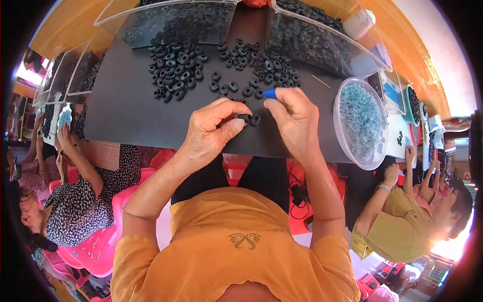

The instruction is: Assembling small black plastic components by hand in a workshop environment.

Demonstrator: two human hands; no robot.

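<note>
My left hand pinches a small notched black plastic piece between thumb and forefinger, above the front edge of the dark table. Another black piece sits right at those fingertips; whether it is held too, I cannot tell. To the right, my right hand is apart from the left, with a blue cover on one fingertip. Its thumb and forefinger come close together, and anything between them is too small to make out. Just beyond both hands lie loose black pieces.
Heaps of black pieces lie across the dark table. Clear bins of them stand behind. At right are a round tray of bluish springs and a thin stick. Other people sit at both sides.
</note>
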